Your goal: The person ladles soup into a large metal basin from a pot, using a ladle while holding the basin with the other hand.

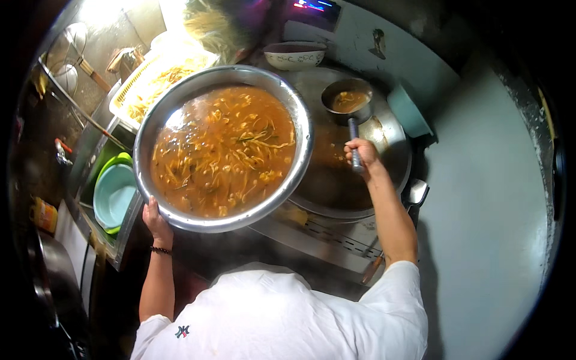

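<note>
My left hand [156,221] grips the lower left rim of a large round metal basin [306,135]. Reddish-brown soup [216,157] with shredded vegetables fills much of the basin, which partly covers a wide wok [402,166]. Around the ribbed handle of a deep metal ladle [370,110] my right hand [362,155] is closed. Some soup with bits of vegetable lies in the ladle, held above the wok. Lower in the wok is brown liquid [337,184]; how deep it is, I cannot tell.
Left of the basin are a yellow plastic basket [128,92] of shredded food and a sink with a light-blue basin [114,193]. A patterned bowl [294,58] stands behind the wok. At its right are a teal plastic container [409,110] and a metal spatula [417,191].
</note>
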Motion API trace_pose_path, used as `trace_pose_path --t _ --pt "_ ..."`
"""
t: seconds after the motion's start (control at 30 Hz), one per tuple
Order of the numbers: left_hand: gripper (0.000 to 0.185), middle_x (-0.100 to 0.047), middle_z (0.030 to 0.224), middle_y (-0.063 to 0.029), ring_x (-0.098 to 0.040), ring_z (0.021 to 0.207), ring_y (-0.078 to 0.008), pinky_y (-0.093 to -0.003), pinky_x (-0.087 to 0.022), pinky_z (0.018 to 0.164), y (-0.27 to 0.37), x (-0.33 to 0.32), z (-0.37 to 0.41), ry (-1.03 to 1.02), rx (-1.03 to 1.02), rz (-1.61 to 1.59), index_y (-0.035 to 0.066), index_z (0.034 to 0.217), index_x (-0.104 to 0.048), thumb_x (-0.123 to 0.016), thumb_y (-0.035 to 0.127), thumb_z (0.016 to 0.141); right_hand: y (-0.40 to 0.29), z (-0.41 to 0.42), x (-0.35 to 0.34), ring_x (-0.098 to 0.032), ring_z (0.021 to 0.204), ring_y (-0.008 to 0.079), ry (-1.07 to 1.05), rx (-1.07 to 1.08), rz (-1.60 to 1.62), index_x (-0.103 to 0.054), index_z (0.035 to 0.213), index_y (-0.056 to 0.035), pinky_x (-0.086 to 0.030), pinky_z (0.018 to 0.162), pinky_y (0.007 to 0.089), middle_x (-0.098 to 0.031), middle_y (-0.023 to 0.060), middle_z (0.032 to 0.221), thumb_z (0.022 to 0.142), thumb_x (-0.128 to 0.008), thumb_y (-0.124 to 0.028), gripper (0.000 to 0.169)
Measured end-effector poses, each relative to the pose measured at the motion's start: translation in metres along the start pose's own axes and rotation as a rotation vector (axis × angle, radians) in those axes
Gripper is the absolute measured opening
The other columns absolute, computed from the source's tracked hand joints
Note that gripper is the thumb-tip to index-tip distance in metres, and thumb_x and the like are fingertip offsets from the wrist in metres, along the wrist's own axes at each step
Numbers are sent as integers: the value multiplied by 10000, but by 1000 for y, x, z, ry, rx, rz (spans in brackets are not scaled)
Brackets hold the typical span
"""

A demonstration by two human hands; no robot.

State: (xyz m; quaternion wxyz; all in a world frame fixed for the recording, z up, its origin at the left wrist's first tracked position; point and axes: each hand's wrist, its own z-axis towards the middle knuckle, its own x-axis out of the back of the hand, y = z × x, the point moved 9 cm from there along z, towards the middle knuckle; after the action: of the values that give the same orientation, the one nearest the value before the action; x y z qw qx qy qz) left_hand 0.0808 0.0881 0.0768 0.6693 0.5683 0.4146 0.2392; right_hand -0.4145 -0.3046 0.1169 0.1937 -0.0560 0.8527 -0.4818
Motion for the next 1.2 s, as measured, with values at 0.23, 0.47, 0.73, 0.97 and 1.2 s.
trace_pose_path --t 0.23,0.47,0.73,0.97,1.2 --pt "210 -607 880 -7 -543 752 -68 -231 -455 687 -2 9 0 79 -14 -49 24 970 -574 -545 232 977 -104 -133 -100 -510 433 109 0 213 -390 -487 1021 21 -423 405 226 -550 67 680 795 -547 -80 254" --pt "222 -574 810 32 -492 695 -45 -223 -429 632 -24 28 12 134 -30 134 37 923 -583 -560 252 975 -62 -159 -195 -528 471 132 -50 150 -825 -504 890 -13 -480 441 262 -535 48 681 715 -634 -55 223" --pt "312 -559 706 -1 -479 661 -78 -266 -430 604 -14 22 6 169 -86 113 11 809 -571 -604 289 947 -27 -165 -261 -635 692 435 -6 918 -1856 -463 986 64 -511 630 485 -622 274 755 733 -601 -63 315" --pt "235 -562 765 36 -485 657 -50 -212 -420 616 -8 12 1 132 -26 86 57 870 -572 -558 265 979 -42 -165 -242 -633 719 439 112 1004 -1770 -465 1093 65 -522 644 471 -633 266 843 755 -621 -79 400" --pt "235 -611 831 -17 -557 732 -88 -243 -469 669 -6 12 4 115 -29 -3 26 918 -588 -545 249 981 2 -130 -192 -556 491 144 -470 72 -275 -528 997 35 -471 467 259 -555 83 701 754 -571 -73 270"
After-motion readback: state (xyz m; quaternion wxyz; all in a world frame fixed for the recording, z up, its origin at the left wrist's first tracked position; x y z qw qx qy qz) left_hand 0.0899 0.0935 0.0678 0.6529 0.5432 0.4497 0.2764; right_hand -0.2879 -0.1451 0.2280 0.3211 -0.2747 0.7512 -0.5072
